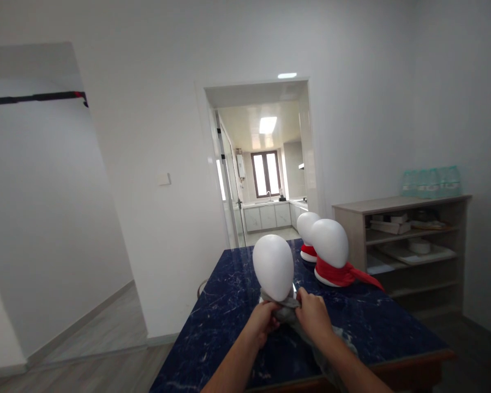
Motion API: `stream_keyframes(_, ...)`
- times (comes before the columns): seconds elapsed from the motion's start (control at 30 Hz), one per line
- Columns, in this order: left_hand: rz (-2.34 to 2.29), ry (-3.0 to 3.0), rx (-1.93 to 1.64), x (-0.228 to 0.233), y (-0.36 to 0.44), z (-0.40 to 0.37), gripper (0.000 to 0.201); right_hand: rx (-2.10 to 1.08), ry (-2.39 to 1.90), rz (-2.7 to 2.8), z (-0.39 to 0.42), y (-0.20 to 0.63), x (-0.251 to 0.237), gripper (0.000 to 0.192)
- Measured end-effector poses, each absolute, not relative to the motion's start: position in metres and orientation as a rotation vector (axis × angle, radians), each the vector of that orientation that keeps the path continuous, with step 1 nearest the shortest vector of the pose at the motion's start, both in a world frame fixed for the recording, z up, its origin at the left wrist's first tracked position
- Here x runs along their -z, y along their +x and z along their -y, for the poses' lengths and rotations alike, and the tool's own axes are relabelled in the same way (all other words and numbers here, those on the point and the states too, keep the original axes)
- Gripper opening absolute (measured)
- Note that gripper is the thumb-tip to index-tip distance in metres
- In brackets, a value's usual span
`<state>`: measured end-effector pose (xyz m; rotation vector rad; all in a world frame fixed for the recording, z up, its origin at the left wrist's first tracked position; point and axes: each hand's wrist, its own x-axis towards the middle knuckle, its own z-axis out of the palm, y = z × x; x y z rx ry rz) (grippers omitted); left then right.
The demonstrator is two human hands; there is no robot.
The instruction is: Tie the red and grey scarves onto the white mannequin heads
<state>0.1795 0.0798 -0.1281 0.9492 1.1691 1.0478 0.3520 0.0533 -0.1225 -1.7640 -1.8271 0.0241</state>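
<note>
Three white mannequin heads stood on a dark blue marbled counter (237,305) in a white-walled room, with a doorway behind opening onto a kitchen and a wooden shelf unit (405,245) at the right. The nearest head (273,266) wore a grey scarf (285,307) at its neck. The left hand (262,322) and right hand (313,315) each had a grip clamped on that scarf. Two farther heads wore red scarves; one was largely hidden behind the other.

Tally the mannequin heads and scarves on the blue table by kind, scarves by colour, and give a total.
White mannequin heads: 3, nearest, middle, far
Red scarves: 2, and
Grey scarf: 1, held by both hands
Total: 6
</note>
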Motion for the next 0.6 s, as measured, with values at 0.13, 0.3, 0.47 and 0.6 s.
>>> stream_keyframes(0.13, -1.186, 0.91, -1.029, 0.127, 0.173, -0.087, 0.022, 0.08, -1.759, 1.947, -0.06, 0.359, 0.117, 0.028)
stream_keyframes(0.3, -1.142, 0.972, -1.001, 0.12, 0.168, -0.085, 0.033, 0.15, -1.712, 2.015, -0.069, 0.363, 0.119, 0.035)
stream_keyframes(0.47, -1.086, 1.025, -1.003, 0.122, 0.169, -0.081, 0.044, 0.037, -1.638, 2.015, -0.07, 0.366, 0.123, 0.033)
stream_keyframes(0.6, -1.09, 1.028, -0.947, 0.124, 0.159, -0.087, 0.046, -0.007, -1.615, 2.026, -0.069, 0.368, 0.119, 0.032)
